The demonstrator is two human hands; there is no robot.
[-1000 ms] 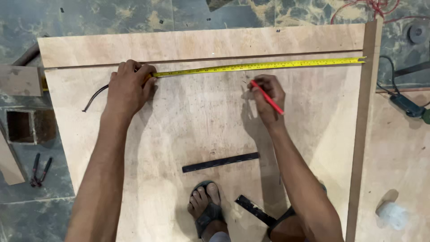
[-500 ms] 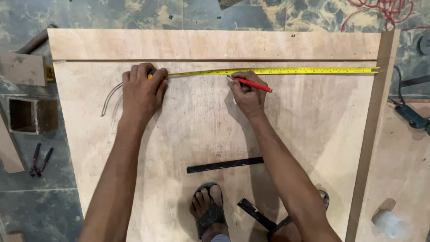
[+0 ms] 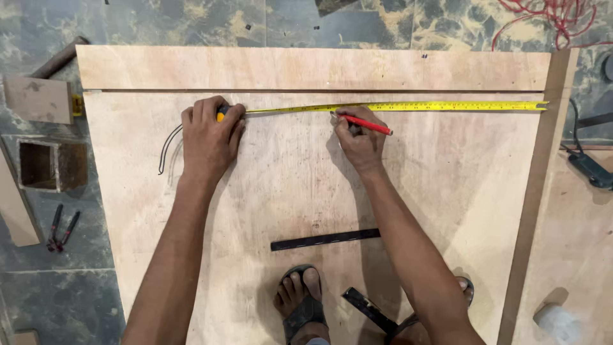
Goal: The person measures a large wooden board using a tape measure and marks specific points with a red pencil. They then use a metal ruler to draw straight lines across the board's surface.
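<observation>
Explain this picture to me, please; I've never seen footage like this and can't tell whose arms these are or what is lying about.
There is one view, from a camera worn on a person's head, looking straight down. The two bare arms are that person's own, and their sandalled feet show at the bottom edge.

They stand on a large plywood sheet lying on a mottled floor. The left hand presses down a tape measure's case, and its yellow tape stretches right to the sheet's edge. The right hand holds a red pencil with its tip at the tape.

Also on the sheet: a dark flat strip and another near the feet. Off to the left, pliers lie on the floor beside a small open wooden box.
</observation>
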